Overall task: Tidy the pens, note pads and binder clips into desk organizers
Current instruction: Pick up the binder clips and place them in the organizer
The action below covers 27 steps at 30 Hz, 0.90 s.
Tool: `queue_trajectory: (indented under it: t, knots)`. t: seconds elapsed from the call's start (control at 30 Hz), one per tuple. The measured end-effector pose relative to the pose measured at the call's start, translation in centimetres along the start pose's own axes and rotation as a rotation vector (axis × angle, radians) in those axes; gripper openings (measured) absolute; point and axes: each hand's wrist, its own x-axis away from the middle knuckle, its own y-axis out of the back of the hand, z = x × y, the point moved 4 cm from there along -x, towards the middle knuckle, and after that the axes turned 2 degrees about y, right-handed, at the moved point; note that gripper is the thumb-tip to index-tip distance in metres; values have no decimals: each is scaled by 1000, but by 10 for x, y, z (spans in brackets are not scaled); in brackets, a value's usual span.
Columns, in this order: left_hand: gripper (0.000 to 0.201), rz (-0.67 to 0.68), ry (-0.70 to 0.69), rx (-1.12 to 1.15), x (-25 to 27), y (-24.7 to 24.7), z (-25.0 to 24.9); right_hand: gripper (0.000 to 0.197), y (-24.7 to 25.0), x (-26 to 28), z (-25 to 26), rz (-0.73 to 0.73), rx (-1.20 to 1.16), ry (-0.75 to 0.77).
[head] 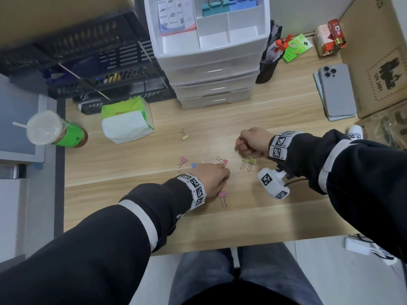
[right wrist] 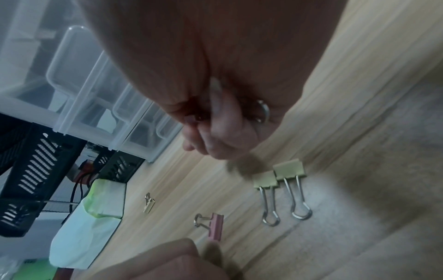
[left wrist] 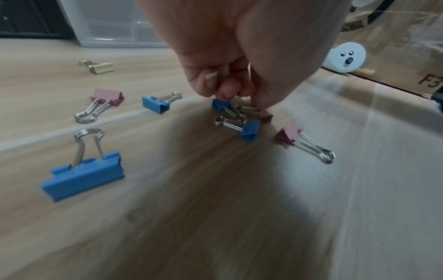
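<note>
You are looking down at a light wooden desk (head: 275,212) that fills the middle of the head view. Small binder clips lie scattered on it at centre: a yellow clip (head: 184,135) alone higher up, a pink clip (head: 182,161) and a blue clip (head: 196,164) side by side to its lower left, two yellow clips (head: 248,163) touching each other at centre right, and another pink clip (head: 222,197) lower down. At upper centre stands a white drawer unit (head: 211,69). Left of it sit a tissue pack (head: 125,119) and a lidded cup (head: 55,130); at right lie stacked phones (head: 335,92).
</note>
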Motion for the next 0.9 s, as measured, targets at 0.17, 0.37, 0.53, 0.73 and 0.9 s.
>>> queue_trajectory:
  t: [0.17,0.37,0.53,0.73,0.9]
  knots:
    - [12,5,-7,16,5,-3,4,27,-8,-4,4,-6,159,89]
    - [13,-21,-32,-17,6,-5,0,17,-26,-4,8,6,679,266]
    - [14,-44,-24,-45,6,0,-3,18,-33,-3,4,-29,1026,356]
    - [22,-193,-33,-87,19,14,-5,29,-37,-9,3,-67,1107,404]
    - [22,-102,113,-44,26,23,8,29,-46,-10,-1,-120,1162,484]
